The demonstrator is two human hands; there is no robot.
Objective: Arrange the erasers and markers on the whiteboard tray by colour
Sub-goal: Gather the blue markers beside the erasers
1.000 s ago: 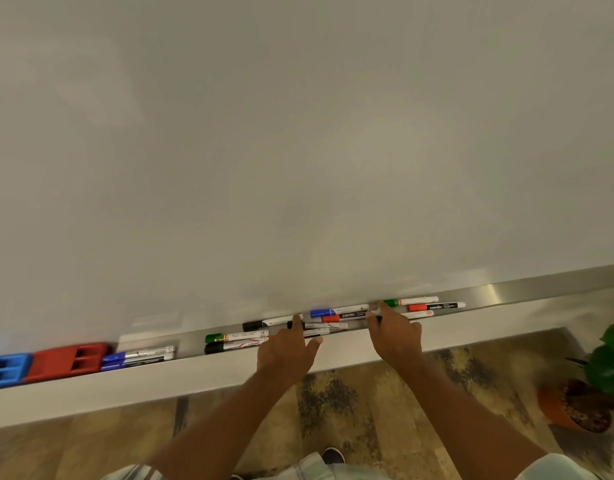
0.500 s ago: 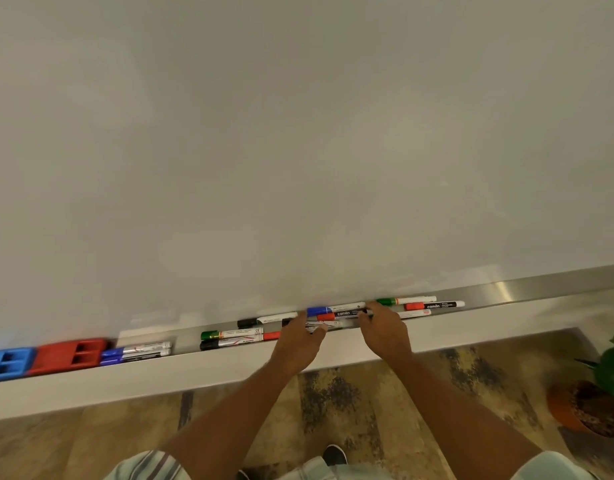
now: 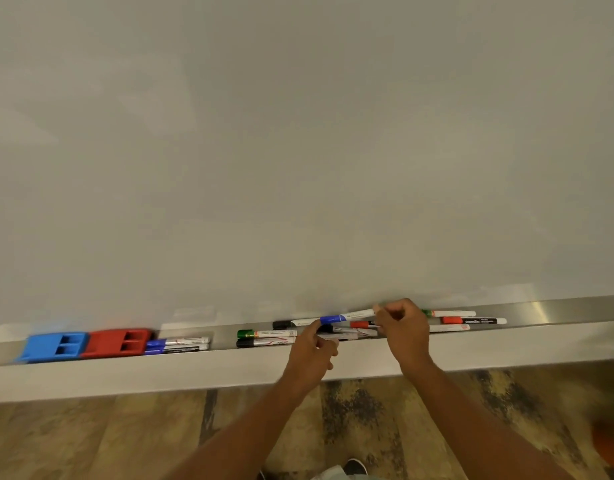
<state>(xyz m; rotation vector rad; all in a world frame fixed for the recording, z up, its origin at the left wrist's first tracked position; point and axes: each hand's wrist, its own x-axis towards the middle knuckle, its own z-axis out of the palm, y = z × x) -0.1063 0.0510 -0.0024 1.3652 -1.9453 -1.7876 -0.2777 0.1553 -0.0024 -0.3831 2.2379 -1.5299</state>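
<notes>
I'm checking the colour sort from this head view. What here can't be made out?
- Markers behind the left hand and right hand: caps covered, colours unclear.
- Print on the green marker and black marker: too small to read.
- Blue eraser: motion-blurred edges.
- Orange thing on the floor: cut off by the right edge.

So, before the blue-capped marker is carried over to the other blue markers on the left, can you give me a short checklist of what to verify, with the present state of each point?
1. Blue-capped marker is lifted off the tray: ok, it sits above the pile.
2. Right hand grips its white end: ok.
3. Left hand holds its capped end: cannot tell, fingertips are only close to it.
4. Cap is on: ok.
5. Two blue markers lie beside the red eraser: ok.
6. Free tray space to the right of them: ok, a bare gap before the green-capped marker.
</notes>
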